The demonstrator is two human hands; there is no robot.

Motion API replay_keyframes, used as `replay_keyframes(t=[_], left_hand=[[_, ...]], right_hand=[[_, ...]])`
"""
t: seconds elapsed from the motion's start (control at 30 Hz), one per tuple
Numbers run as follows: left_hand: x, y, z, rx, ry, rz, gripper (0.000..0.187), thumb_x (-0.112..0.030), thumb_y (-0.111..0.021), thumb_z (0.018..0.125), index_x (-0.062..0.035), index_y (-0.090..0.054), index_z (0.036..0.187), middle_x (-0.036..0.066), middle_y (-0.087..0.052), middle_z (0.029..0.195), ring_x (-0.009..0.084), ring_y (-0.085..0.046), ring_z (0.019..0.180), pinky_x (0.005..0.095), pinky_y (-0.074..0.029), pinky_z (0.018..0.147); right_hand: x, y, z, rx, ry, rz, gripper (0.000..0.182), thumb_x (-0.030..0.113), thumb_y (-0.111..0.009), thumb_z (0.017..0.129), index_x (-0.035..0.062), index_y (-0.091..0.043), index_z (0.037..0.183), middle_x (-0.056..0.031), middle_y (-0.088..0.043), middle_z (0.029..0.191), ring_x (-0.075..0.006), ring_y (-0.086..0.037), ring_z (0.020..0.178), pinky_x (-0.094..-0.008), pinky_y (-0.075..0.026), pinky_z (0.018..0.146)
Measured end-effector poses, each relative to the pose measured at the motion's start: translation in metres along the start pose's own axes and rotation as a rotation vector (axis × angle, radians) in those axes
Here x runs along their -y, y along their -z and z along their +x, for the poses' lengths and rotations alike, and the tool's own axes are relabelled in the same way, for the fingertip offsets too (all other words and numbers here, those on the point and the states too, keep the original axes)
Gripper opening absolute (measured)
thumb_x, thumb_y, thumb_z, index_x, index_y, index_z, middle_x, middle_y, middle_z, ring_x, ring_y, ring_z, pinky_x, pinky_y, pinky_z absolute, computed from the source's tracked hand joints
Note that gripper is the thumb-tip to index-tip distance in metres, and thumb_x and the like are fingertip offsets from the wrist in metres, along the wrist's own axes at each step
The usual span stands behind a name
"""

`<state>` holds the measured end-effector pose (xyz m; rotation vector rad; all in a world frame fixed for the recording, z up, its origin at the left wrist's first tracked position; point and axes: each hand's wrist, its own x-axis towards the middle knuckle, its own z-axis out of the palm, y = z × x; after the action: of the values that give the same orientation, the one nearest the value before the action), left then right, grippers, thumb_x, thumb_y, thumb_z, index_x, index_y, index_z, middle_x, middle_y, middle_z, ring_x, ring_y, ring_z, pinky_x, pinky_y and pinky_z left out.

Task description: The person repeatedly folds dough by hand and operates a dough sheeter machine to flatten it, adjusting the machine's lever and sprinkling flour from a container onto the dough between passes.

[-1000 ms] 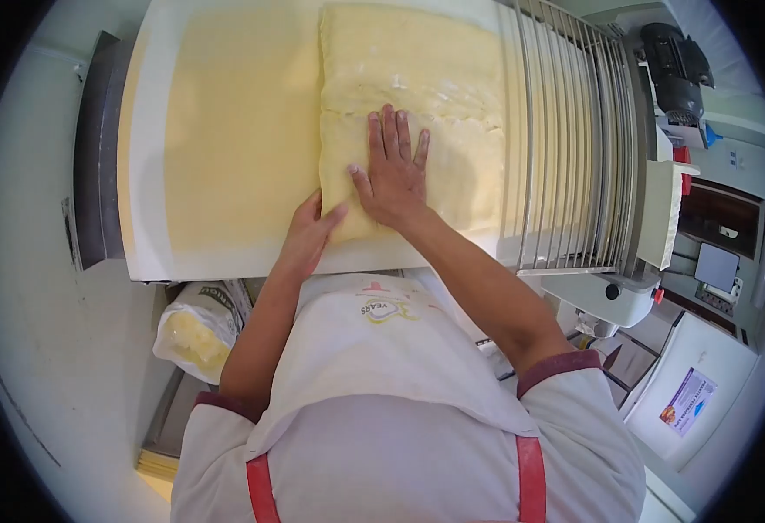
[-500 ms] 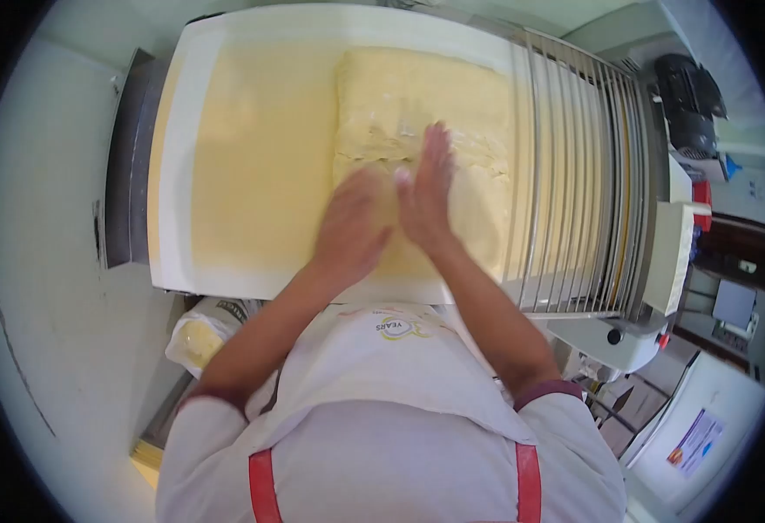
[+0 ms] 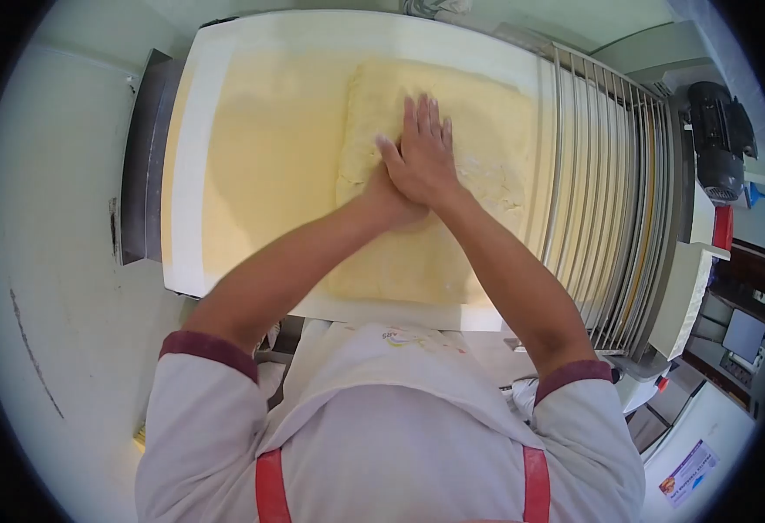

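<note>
A thick, pale yellow slab of dough lies on the belt in front of me, with a rough, crumbly seam across its middle. My right hand presses down flat, fingers stretched out and a little apart. Beneath it is my left hand, palm on the dough; the right hand covers its fingers. Neither hand shows anything held.
The flour-toned belt of a machine carries the dough. On the right stands a metal bar guard, with a black motor behind it. A dark metal tray edge borders the left side.
My hands, side by side and apart before, have come together, the right on top of the left. Both now press on the dough. The dough's near part is more visible.
</note>
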<state>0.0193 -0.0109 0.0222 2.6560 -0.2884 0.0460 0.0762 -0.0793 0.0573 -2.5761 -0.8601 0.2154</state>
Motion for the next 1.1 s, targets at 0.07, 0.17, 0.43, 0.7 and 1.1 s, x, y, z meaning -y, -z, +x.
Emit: replay_keyframes(t=[0.07,0.17,0.43,0.7,1.1], left_hand=[[0.021,0.029,0.019,0.262,0.115,-0.006,0.074,-0.039,-0.045,0.089,-0.0046,-0.016,0.149,0.015,-0.014,0.156,0.0322,-0.012,0.144,0.0423,-0.015,0.116],[0.028,0.022,0.029,0.127,0.132,0.257,0.073,-0.042,-0.045,0.09,-0.0059,-0.019,0.148,0.015,-0.016,0.156,0.0319,-0.013,0.143,0.0423,-0.016,0.115],[-0.005,0.008,0.037,0.165,0.052,-0.049,0.071,-0.045,-0.045,0.09,-0.008,-0.023,0.147,0.015,-0.024,0.153,0.0322,-0.017,0.141,0.0422,-0.014,0.115],[-0.042,-0.013,0.063,0.151,-0.075,0.252,0.068,-0.041,-0.041,0.09,-0.0084,-0.023,0.147,0.013,-0.025,0.153,0.028,-0.019,0.142,0.0405,-0.013,0.116],[-0.093,-0.045,0.121,0.194,-0.138,0.163,0.068,-0.041,-0.042,0.09,-0.011,-0.023,0.148,0.012,-0.021,0.155,0.0307,-0.014,0.143,0.0449,-0.008,0.117]], right_hand=[[0.01,0.006,0.03,-0.052,0.05,0.066,0.076,0.045,-0.042,0.092,-0.0036,-0.021,0.146,-0.0241,-0.014,0.154,-0.0343,-0.006,0.145,-0.0497,-0.002,0.117],[-0.001,-0.024,0.048,-0.026,0.068,0.021,0.078,0.046,-0.042,0.092,-0.0049,-0.019,0.146,-0.0247,-0.015,0.154,-0.0344,-0.006,0.145,-0.0507,-0.003,0.117],[-0.027,0.018,0.028,-0.033,0.008,-0.033,0.081,0.046,-0.045,0.09,-0.0039,-0.016,0.148,-0.0236,-0.013,0.155,-0.0342,-0.007,0.146,-0.0518,-0.001,0.116],[-0.072,0.022,0.0,-0.023,-0.143,-0.019,0.081,0.044,-0.044,0.09,-0.0043,-0.015,0.148,-0.0228,-0.01,0.156,-0.0339,-0.004,0.146,-0.0537,0.001,0.115],[-0.158,0.05,-0.008,-0.075,-0.192,-0.047,0.078,0.046,-0.042,0.091,-0.0026,-0.018,0.148,-0.0216,-0.012,0.156,-0.0347,-0.006,0.146,-0.0525,-0.001,0.116]])
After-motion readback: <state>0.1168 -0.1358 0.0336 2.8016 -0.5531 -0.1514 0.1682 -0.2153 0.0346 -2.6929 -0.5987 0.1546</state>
